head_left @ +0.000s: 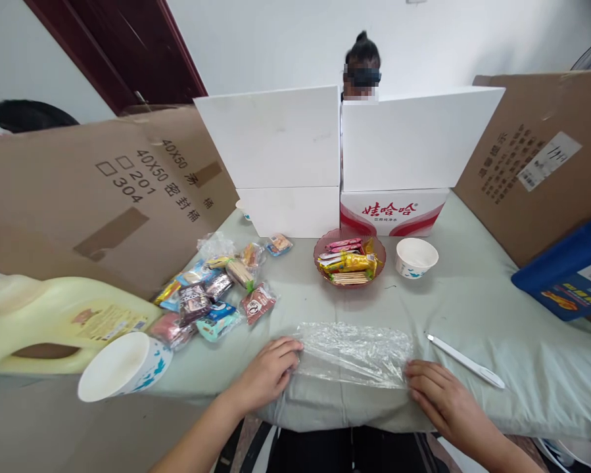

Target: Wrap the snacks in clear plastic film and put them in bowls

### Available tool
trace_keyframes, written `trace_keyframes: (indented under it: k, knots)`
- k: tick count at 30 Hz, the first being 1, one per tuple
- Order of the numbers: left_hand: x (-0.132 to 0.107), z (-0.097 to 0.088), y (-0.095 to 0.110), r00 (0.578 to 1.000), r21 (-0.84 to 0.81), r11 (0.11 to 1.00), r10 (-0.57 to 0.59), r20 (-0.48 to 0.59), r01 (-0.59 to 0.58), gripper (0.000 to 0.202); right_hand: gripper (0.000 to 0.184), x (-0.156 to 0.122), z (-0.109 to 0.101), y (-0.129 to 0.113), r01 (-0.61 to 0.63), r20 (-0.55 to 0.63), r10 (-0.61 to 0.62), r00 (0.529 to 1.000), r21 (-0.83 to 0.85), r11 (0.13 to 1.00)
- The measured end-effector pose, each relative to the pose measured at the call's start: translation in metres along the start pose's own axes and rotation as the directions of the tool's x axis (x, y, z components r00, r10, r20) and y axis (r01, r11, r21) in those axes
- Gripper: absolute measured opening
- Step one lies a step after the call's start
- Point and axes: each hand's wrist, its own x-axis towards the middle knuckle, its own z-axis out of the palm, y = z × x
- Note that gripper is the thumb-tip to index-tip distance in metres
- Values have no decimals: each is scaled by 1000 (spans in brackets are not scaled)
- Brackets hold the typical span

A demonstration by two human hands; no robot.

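Note:
A crinkled clear plastic bag (352, 355) lies flat on the cloth in front of me. My left hand (273, 371) pinches its left end, and my right hand (438, 394) grips the right end with curled fingers. To the right of the bag rests a white utensil (465, 360), perhaps tweezers, slanting across the cloth. Beyond the bag stands a pinkish glass bowl (349, 286) holding wrapped snacks (349, 263) in yellow and pink, with a bundle of thin sticks at its front. A white paper bowl (416, 258) with blue print is just right of it.
Several packaged snacks (216, 295) are heaped at left, beside a yellow jug (63, 318) and another paper bowl (127, 368) near the edge. White boxes (290, 138) stand at the back, with a person (361, 66) behind. Cardboard (127, 197) flanks the left; a blue container (571, 269) stands right.

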Motion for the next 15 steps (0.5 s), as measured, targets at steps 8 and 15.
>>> trace_keyframes:
  k: [8,15]
  knots:
    - [19,3,-1,918,-238,926,-341,-203,292,20,20,24,6,7,-89,-148,119,982,197,976]
    - [34,26,-11,777,-198,869,-495,-390,454,24,25,43,17,8,-179,-247,260,934,307,935]
